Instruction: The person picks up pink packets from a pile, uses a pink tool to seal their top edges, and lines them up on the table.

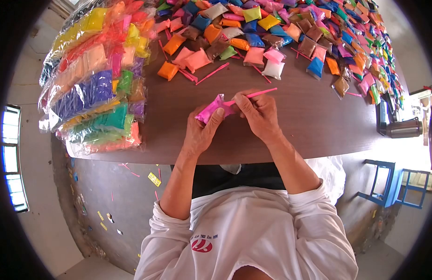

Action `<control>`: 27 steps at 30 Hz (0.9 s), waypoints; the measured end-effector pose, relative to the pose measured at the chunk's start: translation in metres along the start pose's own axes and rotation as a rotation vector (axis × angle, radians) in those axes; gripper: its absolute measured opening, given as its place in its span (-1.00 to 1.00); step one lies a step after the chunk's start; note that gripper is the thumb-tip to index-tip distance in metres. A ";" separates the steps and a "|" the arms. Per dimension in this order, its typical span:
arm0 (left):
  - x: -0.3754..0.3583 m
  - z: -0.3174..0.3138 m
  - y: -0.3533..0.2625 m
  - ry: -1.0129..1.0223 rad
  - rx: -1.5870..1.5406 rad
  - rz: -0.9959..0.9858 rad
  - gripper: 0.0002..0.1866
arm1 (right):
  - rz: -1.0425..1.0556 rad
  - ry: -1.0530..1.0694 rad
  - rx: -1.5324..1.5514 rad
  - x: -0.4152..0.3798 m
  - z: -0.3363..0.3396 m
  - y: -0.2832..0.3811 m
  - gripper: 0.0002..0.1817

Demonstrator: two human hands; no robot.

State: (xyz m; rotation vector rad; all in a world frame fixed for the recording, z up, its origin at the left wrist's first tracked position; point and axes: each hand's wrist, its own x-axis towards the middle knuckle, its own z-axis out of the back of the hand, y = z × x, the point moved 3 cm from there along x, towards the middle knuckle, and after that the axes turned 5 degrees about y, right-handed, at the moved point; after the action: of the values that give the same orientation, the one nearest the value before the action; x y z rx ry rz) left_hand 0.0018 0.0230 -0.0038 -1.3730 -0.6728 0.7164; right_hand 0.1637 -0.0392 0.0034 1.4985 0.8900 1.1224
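My left hand point(203, 129) is closed around a small magenta packet point(211, 110) in clear wrap, its thumb pressed across the front. Between the thumb and fingers of my right hand point(257, 113) is a thin pink plastic stick point(263, 92), pointing up to the right. The stick's left end meets the packet's upper right edge. Both hands are above the front part of the brown table point(164, 135). More pink sticks point(212, 73) lie on the tabletop beyond them.
Clear bags of coloured packets point(87, 88) are stacked on the left. A large heap of loose packets point(253, 28) covers the far side and right. A metal jug point(405, 127) and blue stools point(388, 183) are at the right. Scraps litter the floor point(127, 205).
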 end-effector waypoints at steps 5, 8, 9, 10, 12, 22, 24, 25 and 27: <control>0.001 0.001 0.005 -0.003 0.044 -0.001 -0.56 | 0.002 -0.074 0.043 0.000 0.000 0.000 -0.72; 0.001 0.003 0.006 0.004 0.044 0.009 -0.56 | -0.028 -0.109 0.044 -0.001 0.002 0.003 -0.74; 0.001 0.003 0.006 0.004 0.042 0.000 -0.56 | -0.049 -0.114 0.033 -0.001 0.003 0.004 -0.74; 0.001 0.002 0.006 0.004 0.040 -0.009 -0.56 | -0.014 -0.094 0.012 -0.001 0.002 0.004 -0.75; 0.001 0.001 0.004 0.000 0.031 -0.012 -0.56 | 0.055 -0.055 -0.030 -0.001 0.001 0.002 -0.77; 0.001 0.000 0.005 -0.012 0.014 -0.028 -0.58 | 0.164 -0.059 -0.246 -0.001 -0.005 0.011 -0.85; 0.001 0.001 0.003 -0.008 0.004 -0.020 -0.57 | 0.177 -0.060 -0.273 0.000 -0.008 0.012 -0.86; 0.000 0.001 0.002 -0.006 -0.001 -0.016 -0.57 | 0.221 -0.070 -0.314 0.000 -0.009 0.012 -0.87; 0.001 0.001 0.006 -0.012 -0.001 -0.026 -0.57 | 0.310 -0.091 -0.397 0.000 -0.011 0.010 -0.88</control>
State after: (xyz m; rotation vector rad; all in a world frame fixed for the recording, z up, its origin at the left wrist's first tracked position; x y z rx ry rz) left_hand 0.0013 0.0249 -0.0093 -1.3597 -0.6998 0.7041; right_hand 0.1534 -0.0381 0.0138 1.3661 0.3477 1.3513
